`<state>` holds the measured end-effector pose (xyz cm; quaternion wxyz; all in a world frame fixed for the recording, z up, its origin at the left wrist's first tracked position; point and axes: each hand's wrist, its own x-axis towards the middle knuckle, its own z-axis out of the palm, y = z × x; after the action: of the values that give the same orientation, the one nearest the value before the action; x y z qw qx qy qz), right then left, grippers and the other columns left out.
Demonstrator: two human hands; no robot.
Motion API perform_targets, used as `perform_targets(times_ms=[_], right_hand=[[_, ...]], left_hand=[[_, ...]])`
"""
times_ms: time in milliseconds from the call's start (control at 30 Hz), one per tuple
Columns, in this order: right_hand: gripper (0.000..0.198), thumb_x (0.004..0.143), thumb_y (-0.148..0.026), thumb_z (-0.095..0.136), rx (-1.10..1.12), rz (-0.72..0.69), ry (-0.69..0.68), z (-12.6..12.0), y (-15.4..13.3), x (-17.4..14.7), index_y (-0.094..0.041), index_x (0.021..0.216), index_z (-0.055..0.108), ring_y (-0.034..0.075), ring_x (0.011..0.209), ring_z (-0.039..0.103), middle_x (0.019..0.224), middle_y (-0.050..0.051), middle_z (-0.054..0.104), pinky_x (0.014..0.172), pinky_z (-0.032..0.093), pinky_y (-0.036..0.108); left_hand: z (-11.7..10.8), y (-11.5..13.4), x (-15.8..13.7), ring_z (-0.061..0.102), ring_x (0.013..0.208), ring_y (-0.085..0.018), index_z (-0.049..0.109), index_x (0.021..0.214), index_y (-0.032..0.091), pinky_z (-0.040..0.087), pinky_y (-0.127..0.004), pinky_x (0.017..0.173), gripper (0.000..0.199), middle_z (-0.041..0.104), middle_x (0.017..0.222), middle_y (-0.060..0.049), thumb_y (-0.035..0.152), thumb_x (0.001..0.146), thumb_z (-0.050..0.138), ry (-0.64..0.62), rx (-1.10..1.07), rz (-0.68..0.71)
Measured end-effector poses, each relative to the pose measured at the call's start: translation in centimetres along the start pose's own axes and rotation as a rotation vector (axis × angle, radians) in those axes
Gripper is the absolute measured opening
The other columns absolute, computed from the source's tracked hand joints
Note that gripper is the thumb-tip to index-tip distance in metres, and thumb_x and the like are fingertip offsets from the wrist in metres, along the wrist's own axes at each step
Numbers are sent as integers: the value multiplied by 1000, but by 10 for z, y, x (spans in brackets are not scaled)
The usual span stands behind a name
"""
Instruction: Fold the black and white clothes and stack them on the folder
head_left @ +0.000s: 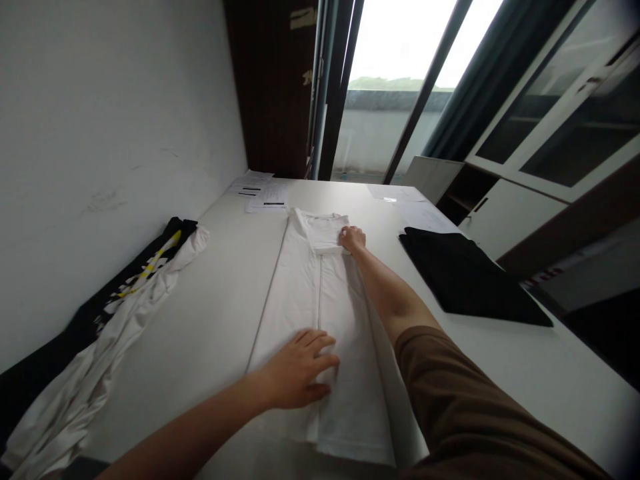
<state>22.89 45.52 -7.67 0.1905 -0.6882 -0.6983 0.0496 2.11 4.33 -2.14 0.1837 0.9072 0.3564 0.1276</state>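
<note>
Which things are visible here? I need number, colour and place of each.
Table: one, white, in the middle
Shirt: one, white, folded, on the table
Folded cloth: one, black, right on the table
Printed cloth: one, black with yellow and white, left
Crumpled cloth: one, white, beside the printed cloth
Papers: several, white, table's far corners
Wall: one, pale grey, left
Panel: one, dark brown, beyond the table
Window: one, dark frame, far side
Curtain: one, dark, right of the window
Cabinet: at least one, white, right
Left hand: one, bare, on the shirt
Right hand: one, bare, shirt's far right edge
Sleeve: one, brown, lower right
</note>
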Motion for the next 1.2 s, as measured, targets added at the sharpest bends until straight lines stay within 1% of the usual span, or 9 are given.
perform_targets(times_ms=[100,333,433,567,733,867,1000,1067,1200], right_hand=[[36,101,-30,52,32,-19,4,8,2,6,-25,132,68,28,125,55,138,12,59,106,43,37],[42,99,-33,57,-65,-21,36,22,-1,31,-16,137,64,36,130,49,136,21,58,110,38,49],[39,98,-29,58,-20,-143,34,29,-28,49,-18,135,65,34,130,50,136,18,61,111,39,46],[39,98,-32,62,232,-294,-111,41,-92,78,-25,137,62,25,119,61,129,9,68,104,46,36],[47,97,-39,64,451,-240,-203,57,-159,110,-24,141,56,21,108,66,122,7,71,94,51,31],[58,90,-41,73,355,-204,-296,70,-174,128,-21,141,55,23,100,66,113,8,71,92,52,33],[61,83,-37,80,254,-269,-229,77,-180,140,-21,138,59,25,102,64,115,10,67,97,51,35],[56,81,-29,81,269,-300,-245,77,-184,144,-21,134,63,23,95,64,103,7,68,94,51,34],[35,81,-29,83,488,-244,-406,72,-189,148,-17,111,71,16,66,57,67,-3,59,73,53,28]], left_hand=[[5,-9,2,36,149,-31,53,143,25,22,-53,126,58,45,159,-11,44,92,72,-36,15,36],[4,-21,1,18,158,-34,30,163,23,11,-61,127,72,22,171,-14,61,103,46,-123,40,161],[-1,-21,3,21,157,-34,30,164,24,13,-61,127,74,22,171,-13,62,103,47,-113,39,170],[0,-25,6,25,156,-34,32,163,25,18,-59,126,72,24,170,-12,64,103,44,-80,81,187],[24,-40,8,35,152,-30,39,159,29,28,-53,123,56,34,167,-9,53,108,42,56,314,275],[45,-49,8,42,147,-28,45,155,32,30,-53,122,48,43,163,-7,45,109,44,249,491,311],[54,-52,10,46,144,-28,49,152,34,33,-54,120,45,47,160,-6,47,108,46,324,519,303],[55,-52,10,45,144,-29,49,151,34,35,-54,119,47,46,160,-6,48,107,47,314,510,295],[58,-54,10,46,144,-30,50,151,33,38,-53,118,49,46,160,-7,51,105,51,308,498,305]])
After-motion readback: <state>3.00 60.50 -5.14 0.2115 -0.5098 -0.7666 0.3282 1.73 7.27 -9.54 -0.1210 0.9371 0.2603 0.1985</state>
